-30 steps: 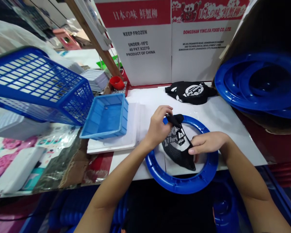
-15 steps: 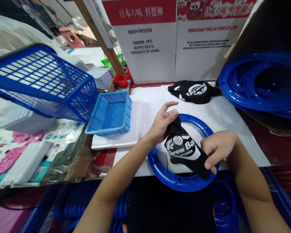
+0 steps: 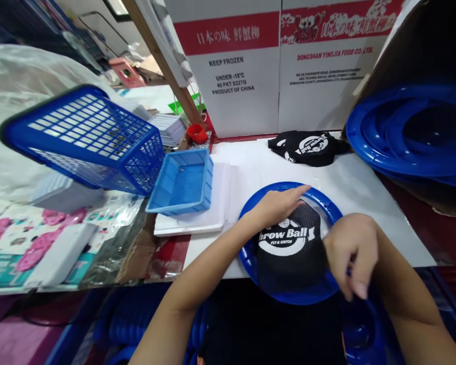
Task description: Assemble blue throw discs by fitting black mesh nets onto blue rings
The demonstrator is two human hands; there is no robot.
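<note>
A blue plastic ring lies on the white board in front of me. A black mesh net printed "Throw Ball" is spread over the ring's near half. My left hand rests flat on the net's far edge, fingers stretched toward the right. My right hand is at the ring's right rim, fingers curled downward by the net's edge; what they pinch is hidden.
More black nets lie at the back of the board. A stack of blue rings fills the right. A light blue tray and a tilted blue basket are on the left. Printed cartons stand behind.
The net was bunched and held up between both hands; now it is spread open over the ring. My left hand flattened on it and my right hand moved down to the right rim.
</note>
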